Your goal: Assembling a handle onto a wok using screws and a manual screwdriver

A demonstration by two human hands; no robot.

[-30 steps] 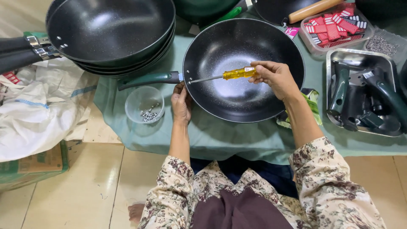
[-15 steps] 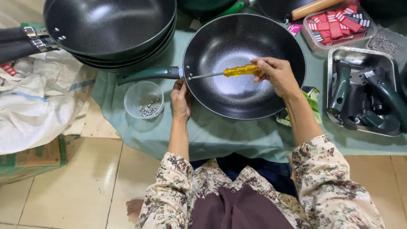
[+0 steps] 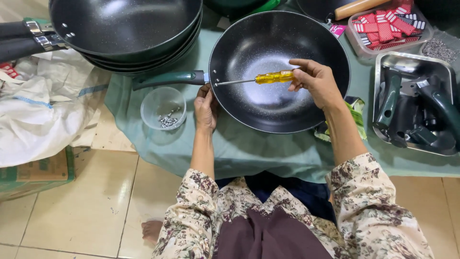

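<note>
Gripping: right hand [image 3: 317, 82], its fingers [image 3: 306, 64] wrapped around the yellow handle of a screwdriver [image 3: 273, 76].
Screwdriver: lies nearly level across the inside of the black pan [image 3: 280, 72]; its metal shaft points toward the person's left and its tip meets the pan wall where the green handle [image 3: 168, 78] joins.
Left hand: left hand [image 3: 206, 106] rests at the near-left rim of the pan, just below the handle joint; fingers curl against the pan's outer edge, thumb side toward the rim, gripping the rim loosely as far as can be told.
Pan: sits on a pale green cloth [image 3: 249, 148] that covers the counter, rim up, green handle sticking out to the left.
Clear cup: small clear plastic cup [image 3: 163, 107] just left of the left hand, on the cloth, with a little heap of small metal screws at its bottom.
Stack: several black pans [image 3: 127, 26] nested at the upper left, their dark handles with metal collars reaching past the frame edge.
Metal tray: steel tray [image 3: 413, 62] to the right of the right hand, holding loose dark green handles.
Plastic box: clear box [image 3: 357, 33] at the upper right, filled with red and white tags.
Floor side: white sack [image 3: 43, 115] and a cardboard box [image 3: 38, 175] lie left of the counter on beige tiles.
</note>
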